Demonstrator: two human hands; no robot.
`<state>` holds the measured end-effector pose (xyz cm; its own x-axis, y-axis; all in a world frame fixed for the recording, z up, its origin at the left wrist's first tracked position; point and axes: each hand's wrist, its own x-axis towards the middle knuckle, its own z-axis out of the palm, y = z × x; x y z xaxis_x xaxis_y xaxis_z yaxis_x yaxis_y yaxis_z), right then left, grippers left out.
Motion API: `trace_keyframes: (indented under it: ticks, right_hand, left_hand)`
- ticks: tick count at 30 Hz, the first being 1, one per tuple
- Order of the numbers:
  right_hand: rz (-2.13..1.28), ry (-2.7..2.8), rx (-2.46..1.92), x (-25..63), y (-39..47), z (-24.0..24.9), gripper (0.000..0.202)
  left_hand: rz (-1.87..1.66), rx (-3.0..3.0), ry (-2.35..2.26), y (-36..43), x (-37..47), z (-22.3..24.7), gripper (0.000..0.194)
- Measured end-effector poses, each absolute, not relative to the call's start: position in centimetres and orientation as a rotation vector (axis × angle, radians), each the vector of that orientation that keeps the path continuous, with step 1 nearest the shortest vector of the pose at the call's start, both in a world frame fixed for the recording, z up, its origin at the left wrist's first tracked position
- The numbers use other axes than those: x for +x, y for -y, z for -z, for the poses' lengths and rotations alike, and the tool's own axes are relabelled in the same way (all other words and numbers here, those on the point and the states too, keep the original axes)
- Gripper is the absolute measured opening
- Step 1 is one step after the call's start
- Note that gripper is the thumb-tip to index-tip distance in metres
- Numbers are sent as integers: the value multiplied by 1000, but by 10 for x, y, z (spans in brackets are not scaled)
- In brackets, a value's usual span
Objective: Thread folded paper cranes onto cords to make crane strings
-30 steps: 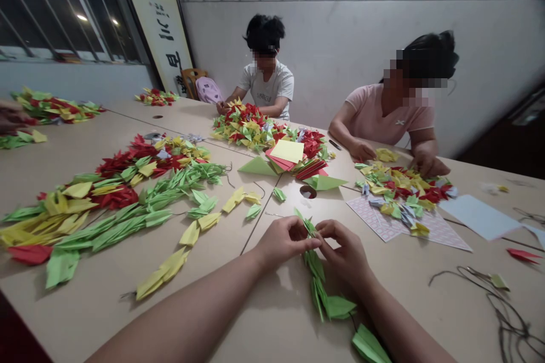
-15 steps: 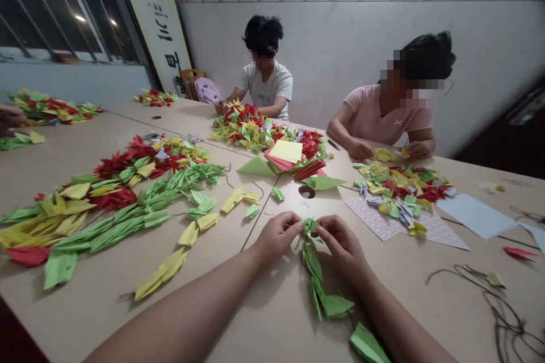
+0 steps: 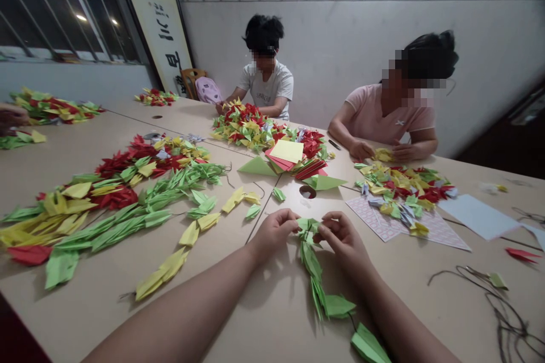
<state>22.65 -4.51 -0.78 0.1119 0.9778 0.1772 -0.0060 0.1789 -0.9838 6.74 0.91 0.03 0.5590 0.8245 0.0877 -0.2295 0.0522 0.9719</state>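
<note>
Between my two hands is a green folded paper piece [image 3: 308, 226] at the top end of a string of green folded paper pieces [image 3: 314, 272]. My left hand [image 3: 276, 232] pinches its left edge between thumb and finger. On the other edge, my right hand [image 3: 340, 235] has its fingertips closed. The string hangs down toward me and lies on the table, with a dark cord showing near its lowest green piece [image 3: 368, 345]. Left of my hands lies a string of yellow folded pieces [image 3: 170, 267], and a loose green piece [image 3: 252, 211] is close by.
Long heaps of green folded paper [image 3: 123, 221] cover the left side. Paper squares [image 3: 287, 151] lie ahead by a round table hole [image 3: 307, 191]. Dark cords [image 3: 502, 312] and white sheets [image 3: 479, 215] are at right. Two people sit across; another person's hand [image 3: 12, 115] shows far left.
The top green piece has been spread wider between my hands, which have moved slightly apart. The person at the right has brought their hands closer together.
</note>
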Motion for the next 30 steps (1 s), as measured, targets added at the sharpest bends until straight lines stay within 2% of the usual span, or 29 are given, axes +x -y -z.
trace_keyframes:
  ticks: [6, 13, 30]
  right_hand:
    - [-1092, 1329, -1217, 222, 49, 4, 27]
    - [-1157, 1299, -1213, 224, 50, 1, 26]
    - [-1360, 1053, -1101, 225, 48, 6, 22]
  left_hand:
    - [-900, 1370, -606, -8, 68, -1, 15]
    - [-841, 1489, -654, -8, 69, 1, 26]
    - [-800, 1189, -549, -9, 71, 4, 29]
